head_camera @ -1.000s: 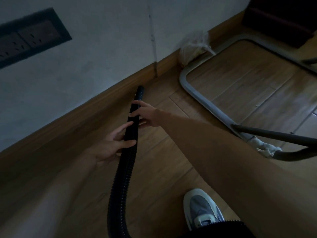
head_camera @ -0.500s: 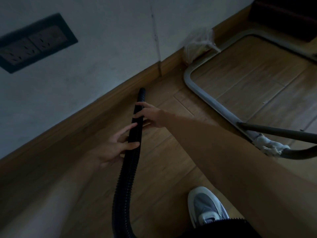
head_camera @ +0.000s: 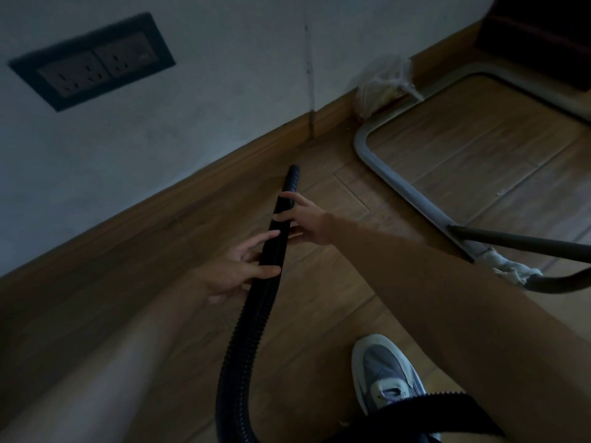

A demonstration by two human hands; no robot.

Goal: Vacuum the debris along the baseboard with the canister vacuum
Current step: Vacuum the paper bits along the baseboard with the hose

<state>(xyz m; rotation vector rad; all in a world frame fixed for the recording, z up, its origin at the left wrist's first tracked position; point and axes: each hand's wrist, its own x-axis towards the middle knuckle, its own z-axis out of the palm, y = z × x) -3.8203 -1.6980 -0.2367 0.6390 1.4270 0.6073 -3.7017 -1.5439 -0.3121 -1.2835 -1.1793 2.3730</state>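
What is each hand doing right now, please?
Left hand: closed loosely around the black vacuum hose, fingers partly extended.
Right hand: gripping the hose further up, near its tip.

- This looks like a room in a home, seen low near one wall.
- The floor (head_camera: 463, 161) is of wood-look planks, and a wooden baseboard (head_camera: 198, 183) runs along the foot of a pale painted wall (head_camera: 208, 75).
- A dark double socket plate (head_camera: 92, 60) is set in the wall — the household kind.
- A grey metal tube frame (head_camera: 399, 183) of some furniture rests on the floor, with a crumpled plastic bag (head_camera: 383, 86) in the corner beside it.
- A dark wooden piece of furniture (head_camera: 540, 36) stands at the far end.
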